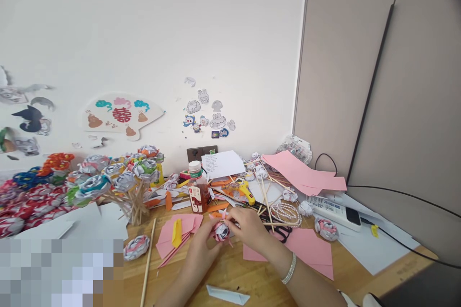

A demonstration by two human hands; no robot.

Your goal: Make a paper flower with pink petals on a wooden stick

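My left hand [203,244] is closed around the side of a small paper flower [221,231], a rolled ball in white, dark and pink with strip ends poking out. Pinched at the flower's upper edge are the fingertips of my right hand [248,228], by a pink strip end; the exact grip is partly hidden. Left of the hands, a folded yellow strip [176,233] lies on pink paper sheets [167,242]. A pale folded paper strip [228,294] rests near the front. More pink paper [309,252] lies under and beyond my right forearm.
A drink bottle [197,189] stands just behind my hands. Finished paper flowers on sticks [135,201] crowd the left. A wooden stick [147,264], a yellow-handled tool [247,192], a bead string [286,214] and a power strip [334,212] with cables lie around.
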